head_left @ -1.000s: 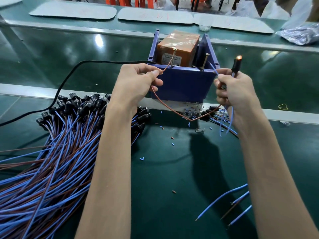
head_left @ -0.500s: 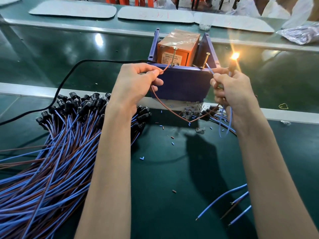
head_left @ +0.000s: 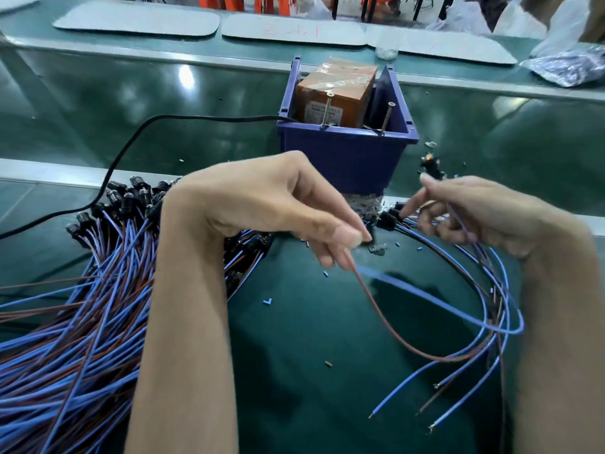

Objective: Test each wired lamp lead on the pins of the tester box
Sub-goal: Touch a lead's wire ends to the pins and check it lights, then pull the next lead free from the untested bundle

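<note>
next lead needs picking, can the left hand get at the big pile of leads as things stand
Probably yes: the pile lies open beside the left hand, though it pinches a brown wire.

A pale label (head_left: 323, 114) on the front of the orange box (head_left: 343, 77) is carrying rows of small print, too blurred to read. Faint red marks (head_left: 291, 29) are showing on a white mat (head_left: 248, 32), equally illegible.

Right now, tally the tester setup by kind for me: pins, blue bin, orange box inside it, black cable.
Pins: 2
Blue bin: 1
Orange box: 1
Black cable: 1
Total: 5
</note>
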`<state>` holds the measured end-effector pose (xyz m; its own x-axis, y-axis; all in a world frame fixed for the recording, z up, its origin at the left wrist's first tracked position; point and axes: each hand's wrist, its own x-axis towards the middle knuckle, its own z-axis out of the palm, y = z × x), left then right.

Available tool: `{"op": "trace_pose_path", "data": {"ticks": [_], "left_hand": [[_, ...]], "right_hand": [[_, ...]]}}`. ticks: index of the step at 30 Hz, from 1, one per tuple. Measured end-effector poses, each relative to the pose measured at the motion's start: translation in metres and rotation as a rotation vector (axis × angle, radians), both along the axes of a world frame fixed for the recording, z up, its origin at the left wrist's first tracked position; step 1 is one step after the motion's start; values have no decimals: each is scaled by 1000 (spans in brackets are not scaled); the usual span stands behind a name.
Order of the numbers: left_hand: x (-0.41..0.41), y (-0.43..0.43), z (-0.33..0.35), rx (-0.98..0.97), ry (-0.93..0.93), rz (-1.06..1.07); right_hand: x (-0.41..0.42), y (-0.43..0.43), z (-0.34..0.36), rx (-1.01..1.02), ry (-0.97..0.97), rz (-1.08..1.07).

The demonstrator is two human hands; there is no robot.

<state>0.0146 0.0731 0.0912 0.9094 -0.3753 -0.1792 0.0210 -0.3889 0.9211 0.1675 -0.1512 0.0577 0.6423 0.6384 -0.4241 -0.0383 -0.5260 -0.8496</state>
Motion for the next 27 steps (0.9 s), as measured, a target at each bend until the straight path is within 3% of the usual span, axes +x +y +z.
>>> {"op": "trace_pose_path", "data": {"ticks": [2,8,14,19,23,27], "left_hand": [[5,-3,-3,37,19,69],[25,-5,-26,319,108,239],[34,-7,-34,210,-16,379],[33,-5,-33,229,-38,404],[25,16,-37,488,26,458],[14,33,-40,568,123,560]], "right_hand": [[1,1,-12,-181,-60,-16],[12,1,-20,-255,-346,-16],[9,8,-16,-479,-571,81],[-26,44,-4,-154,-705,167],[-68,94,-27,-78,-834,388],[-80,109,-47,130,-644,328]]}}
